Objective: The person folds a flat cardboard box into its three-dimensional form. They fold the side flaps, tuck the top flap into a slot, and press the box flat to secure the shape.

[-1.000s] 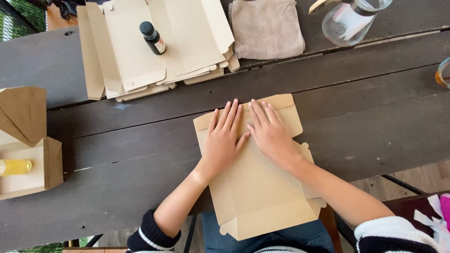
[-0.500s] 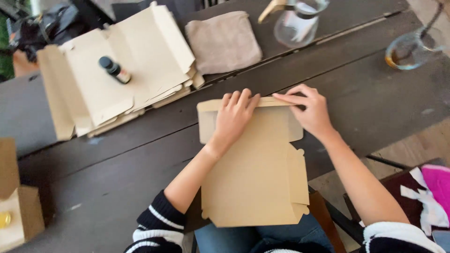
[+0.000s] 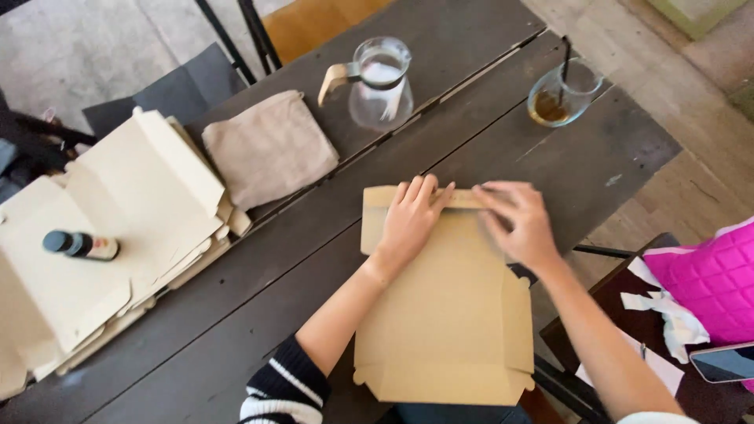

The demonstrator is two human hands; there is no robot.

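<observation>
A flat brown cardboard box blank (image 3: 448, 314) lies on the dark wooden table (image 3: 259, 314), its near end hanging over the table's edge. My left hand (image 3: 410, 222) rests flat on the blank's far part, fingers spread toward the folded far flap (image 3: 377, 195). My right hand (image 3: 518, 224) presses on the right end of that flap, fingers pointing left. Neither hand grips anything; both press the cardboard down.
A stack of pale flat box blanks (image 3: 118, 235) lies at the left with a small dark bottle (image 3: 80, 245) on it. A beige cloth (image 3: 269, 148), a glass jug (image 3: 380, 82) and a glass with a straw (image 3: 561, 93) stand farther back. A pink quilted bag (image 3: 711, 275) and a phone (image 3: 722, 363) are at the right.
The view has swung right and tilted. My right hand has slid along the far flap from its right end toward the middle; my left hand stays flat on the blank.
</observation>
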